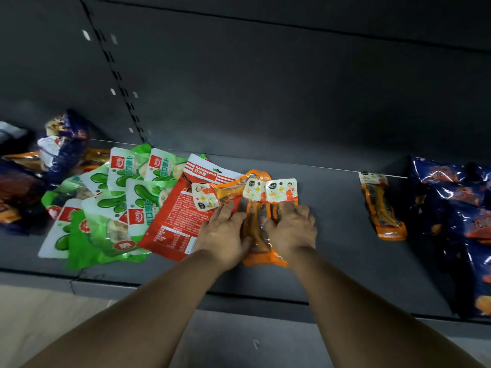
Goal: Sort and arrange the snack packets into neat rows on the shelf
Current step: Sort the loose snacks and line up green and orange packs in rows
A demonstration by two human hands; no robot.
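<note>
Fingers [288, 211] of the right hand [293, 228] lie extended and flat on the orange packets [256, 208] at mid-shelf; the left hand [225, 232] lies likewise flat, fingers straight, on their left side. Both palms cover the packets' lower halves, so only the white header cards and an orange near corner show. A red packet [172, 221] lies just left, partly under the left hand. Farther left, green packets [117, 205] overlap in a loose heap. At far left, dark packets [63, 144] are blurred and cut off by the frame. One lone orange packet [382, 208] lies to the right, well apart, beside blue bags [459, 208] cut off at the right edge. All rest on the dark shelf [332, 235].
</note>
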